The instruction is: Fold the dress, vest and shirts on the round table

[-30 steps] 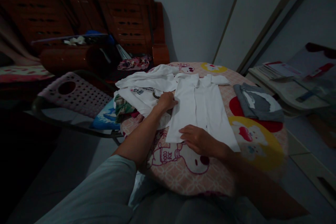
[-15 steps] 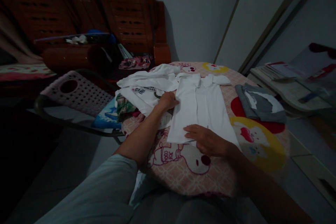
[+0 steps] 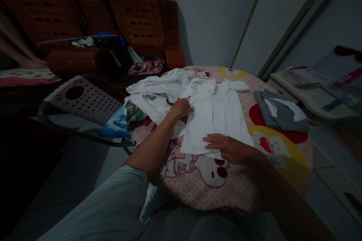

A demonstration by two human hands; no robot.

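A white collared shirt (image 3: 199, 120) lies folded lengthwise on the table, its collar at the far end and one short sleeve out to the right. At its left edge my left hand (image 3: 181, 108) is closed, fingers curled around the fabric edge. My right hand (image 3: 229, 147) lies over the lower right part near the hem, with fingers stretched out and apart. To the left is a rumpled white garment (image 3: 161, 84) with a dark print, lying over green and red cloth.
The round table wears a patterned pink cloth (image 3: 234, 192). A folded grey garment (image 3: 278, 115) rests at its right side. At left stand a pink woven chair (image 3: 82, 99) and wooden seats (image 3: 138, 19); another person's legs (image 3: 19, 45) show there. Papers (image 3: 302, 77) lie on a side stand.
My right hand has slid slightly to the right across the lower part of the shirt. My left hand and the clothes around it have stayed in place.
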